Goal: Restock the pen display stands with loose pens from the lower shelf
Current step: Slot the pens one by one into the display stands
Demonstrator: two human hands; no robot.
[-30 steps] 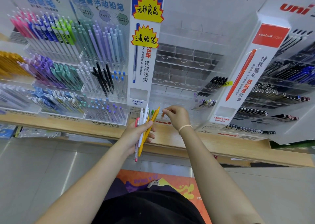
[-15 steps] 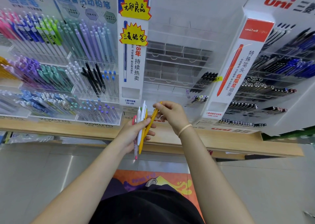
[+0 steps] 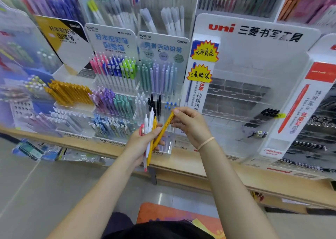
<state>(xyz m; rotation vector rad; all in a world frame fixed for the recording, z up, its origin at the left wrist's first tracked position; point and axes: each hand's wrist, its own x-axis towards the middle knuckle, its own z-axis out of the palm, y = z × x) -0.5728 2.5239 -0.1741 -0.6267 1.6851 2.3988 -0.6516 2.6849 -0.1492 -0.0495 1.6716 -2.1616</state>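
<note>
Big wall of stock ahead: the white uni display stand [image 3: 254, 60] on the right, its clear tiers mostly bare, a few black pens [image 3: 263, 116] lying in the right-hand slots. The header reads "uni" in red with Chinese characters beside it, and two yellow starburst labels [image 3: 204, 60] with handwritten characters sit on its left panel. To the left stand the KOKUYO display stands [image 3: 138, 86], one marked "Campus", packed with pink, blue, green, mint and lilac pens, and further left a tray of orange-yellow pens [image 3: 69, 95]. "KOKUYO" shows again on the bases at the shelf edge. All of it sits on a wooden shelf [image 3: 200, 167]; below it on the left, blurred plastic-wrapped packets [image 3: 36, 151] lie on the lower shelf.

Now the hands, right in front of the KOKUYO stand's lower corner. The left hand [image 3: 143, 140] is wrapped round a bundle of loose pens [image 3: 150, 129], white, yellow and one pink, held upright with tips pointing down. The right hand [image 3: 189, 124], a beige band on its wrist, pinches the top end of a single yellow pen [image 3: 163, 129], which slants down across the left thumb and touches the bundle. Both hands hover above the shelf edge, touching neither stand.
</note>
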